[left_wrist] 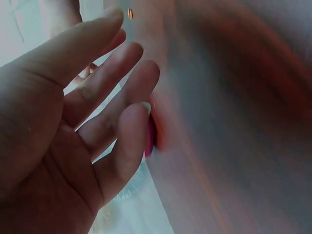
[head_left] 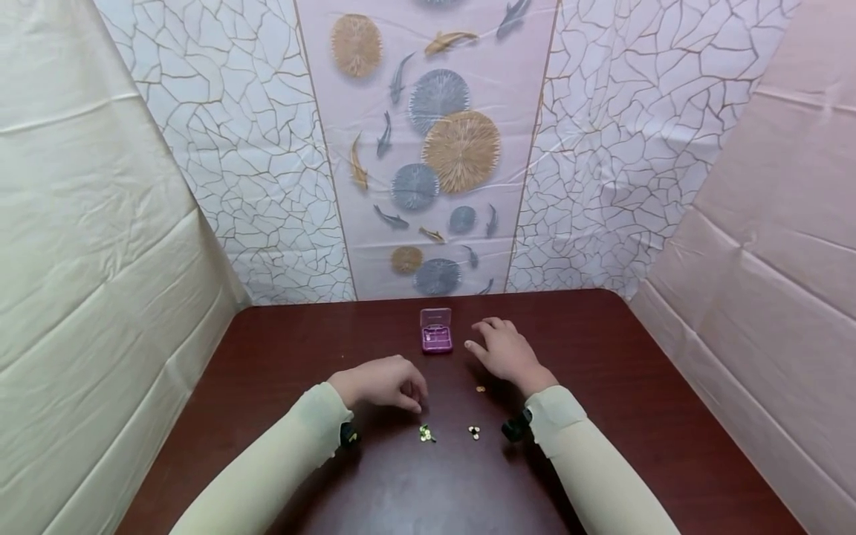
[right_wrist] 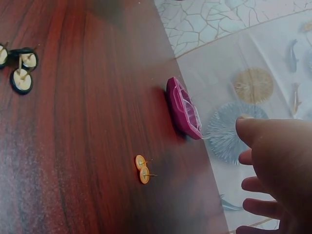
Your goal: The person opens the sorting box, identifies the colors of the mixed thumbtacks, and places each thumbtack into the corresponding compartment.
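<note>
A small magenta case (head_left: 437,345) stands at the back of the table, its clear lid raised and its inside split into compartments. A tiny pale item lies in one of them. My right hand (head_left: 504,353) hovers just right of the case, fingers spread and holding nothing. My left hand (head_left: 384,383) is over the table, left of and nearer than the case; its fingers curve loosely around nothing. Below the right hand lie two orange discs with thin pins (right_wrist: 142,169). Nearer are several dark-rimmed, cream-centred pinned discs (right_wrist: 21,81) and a small green-and-gold cluster (head_left: 426,433).
The dark red-brown table (head_left: 281,349) has rounded back corners. A patterned cloth backdrop (head_left: 435,223) hangs behind it, and pale cloth walls (head_left: 769,282) rise at both sides. Each sleeve has a dark wrist camera (head_left: 517,426) strapped at its cuff.
</note>
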